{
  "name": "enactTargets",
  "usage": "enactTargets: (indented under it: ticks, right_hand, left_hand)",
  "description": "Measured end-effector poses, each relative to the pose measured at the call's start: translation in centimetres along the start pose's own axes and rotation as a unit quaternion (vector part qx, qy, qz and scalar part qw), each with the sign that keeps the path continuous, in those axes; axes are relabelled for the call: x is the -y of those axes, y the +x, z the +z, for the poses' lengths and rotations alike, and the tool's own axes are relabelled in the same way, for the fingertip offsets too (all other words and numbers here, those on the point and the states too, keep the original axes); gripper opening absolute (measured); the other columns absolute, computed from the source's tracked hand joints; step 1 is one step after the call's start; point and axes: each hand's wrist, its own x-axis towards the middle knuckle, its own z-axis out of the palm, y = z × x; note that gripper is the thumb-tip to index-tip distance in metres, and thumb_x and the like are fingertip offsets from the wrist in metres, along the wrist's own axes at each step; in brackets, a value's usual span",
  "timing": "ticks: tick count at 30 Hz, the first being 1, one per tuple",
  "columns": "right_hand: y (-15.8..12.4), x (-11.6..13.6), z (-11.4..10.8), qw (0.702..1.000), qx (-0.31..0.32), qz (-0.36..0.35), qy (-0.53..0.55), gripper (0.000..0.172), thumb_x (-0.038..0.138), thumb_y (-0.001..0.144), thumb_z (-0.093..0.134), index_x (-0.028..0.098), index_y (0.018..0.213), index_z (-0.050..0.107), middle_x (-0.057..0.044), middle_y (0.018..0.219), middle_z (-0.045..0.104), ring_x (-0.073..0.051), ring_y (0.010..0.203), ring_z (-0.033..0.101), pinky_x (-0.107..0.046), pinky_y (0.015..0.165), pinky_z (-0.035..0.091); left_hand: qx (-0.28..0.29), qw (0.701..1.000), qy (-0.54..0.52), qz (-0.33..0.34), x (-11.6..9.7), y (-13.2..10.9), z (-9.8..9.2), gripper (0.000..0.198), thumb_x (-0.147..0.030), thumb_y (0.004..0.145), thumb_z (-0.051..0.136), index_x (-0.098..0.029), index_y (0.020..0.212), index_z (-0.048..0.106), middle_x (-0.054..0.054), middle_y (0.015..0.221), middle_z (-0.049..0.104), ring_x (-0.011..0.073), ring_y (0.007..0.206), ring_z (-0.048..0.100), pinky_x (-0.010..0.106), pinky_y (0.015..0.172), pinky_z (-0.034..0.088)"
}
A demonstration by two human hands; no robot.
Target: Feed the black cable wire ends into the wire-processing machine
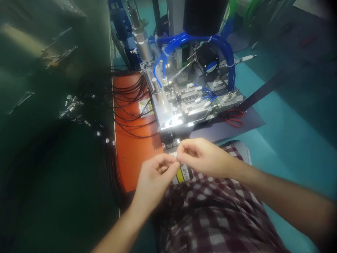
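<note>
Both hands meet fingertip to fingertip in front of the near end of a metal machine [171, 117]. My left hand [155, 175] is closed in a pinch, thumb against the fingers. My right hand [201, 156] pinches too, its thumb and forefinger almost touching the left fingertips. Whatever lies between the fingers is too small to make out. Just below the fingertips shows a yellow and white label [181, 174]. Left of the hands lies an orange plate [137, 149] with black cables [134, 135] running across it to the machine.
On the dark green surface [52, 175] at left lie a bundle of black cables [109, 165] and a pile of small shiny connectors [72, 107]. Blue air hoses [181, 38] arch over the machine. A red cord loop [235, 117] hangs at its right, above the teal floor [302, 140].
</note>
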Motion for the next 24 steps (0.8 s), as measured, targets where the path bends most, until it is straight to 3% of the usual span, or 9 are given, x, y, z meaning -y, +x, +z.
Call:
enactTargets:
  ticks: [3,5,7,9,12,18,24]
  right_hand:
    - [-0.5,0.4,0.2,0.978,-0.052,-0.1,-0.175,0.014,0.017,0.084,0.05,0.016,0.071,0.056,0.001,0.065,0.054,-0.01,0.054,0.04,-0.026,0.052,0.026]
    - [-0.5,0.4,0.6,0.958,-0.086,-0.15,-0.229,0.013,0.018,0.086,0.049,0.015,0.077,0.058,-0.002,0.073,0.057,-0.011,0.057,0.042,-0.027,0.053,0.026]
    - [-0.1,-0.1,1.0,0.967,-0.102,-0.151,-0.177,0.014,0.018,0.088,0.048,0.014,0.08,0.059,-0.004,0.077,0.06,-0.012,0.061,0.047,-0.027,0.056,0.03]
    - [0.3,-0.8,1.2,0.988,-0.098,-0.11,-0.035,0.016,0.019,0.09,0.047,0.016,0.08,0.059,-0.002,0.078,0.062,-0.013,0.067,0.053,-0.025,0.06,0.037]
    - [0.4,-1.7,1.5,0.983,-0.127,-0.048,0.125,0.016,0.025,0.09,0.051,0.016,0.081,0.06,-0.002,0.078,0.063,-0.014,0.071,0.056,-0.025,0.064,0.043]
    - [-0.4,-1.7,2.9,0.974,-0.109,0.013,0.2,0.014,0.031,0.083,0.061,0.017,0.081,0.064,-0.003,0.075,0.063,-0.014,0.061,0.053,-0.026,0.055,0.042]
    - [0.1,-1.1,3.4,0.955,-0.125,0.026,0.266,0.009,0.024,0.078,0.063,0.016,0.073,0.063,-0.004,0.077,0.063,-0.016,0.069,0.055,-0.029,0.063,0.045]
  left_hand:
    - [0.007,0.999,0.034,0.024,-0.1,0.0,0.1,0.009,-0.025,0.076,0.069,-0.016,0.075,0.07,0.0,0.071,0.066,0.0093,0.063,0.056,0.016,0.058,0.043]
    - [-0.003,0.999,0.03,0.018,0.1,0.1,0.0,0.009,-0.025,0.077,0.068,-0.016,0.074,0.069,-0.002,0.064,0.062,0.0068,0.056,0.051,0.015,0.052,0.039]
    - [-0.016,1.0,-0.01,-0.005,0.4,0.2,0.0,0.012,-0.028,0.078,0.069,-0.016,0.075,0.068,-0.005,0.056,0.055,0.0043,0.048,0.042,0.014,0.046,0.033]
    - [-0.024,0.997,-0.073,-0.028,0.6,0.4,-0.1,0.016,-0.032,0.077,0.071,-0.017,0.075,0.068,-0.007,0.049,0.049,0.0032,0.044,0.037,0.014,0.044,0.031]
    - [-0.035,0.988,-0.142,-0.043,0.4,0.5,-0.2,0.019,-0.033,0.074,0.075,-0.016,0.071,0.066,-0.009,0.043,0.038,0.0028,0.041,0.032,0.014,0.044,0.031]
    - [-0.049,0.985,-0.161,-0.033,0.1,0.3,-0.1,0.02,-0.032,0.074,0.075,-0.016,0.071,0.066,-0.009,0.045,0.039,0.0026,0.042,0.033,0.014,0.044,0.033]
    - [-0.06,0.987,-0.15,-0.004,0.5,0.3,0.0,0.018,-0.031,0.075,0.075,-0.016,0.072,0.064,-0.008,0.05,0.045,0.0018,0.042,0.033,0.014,0.045,0.033]
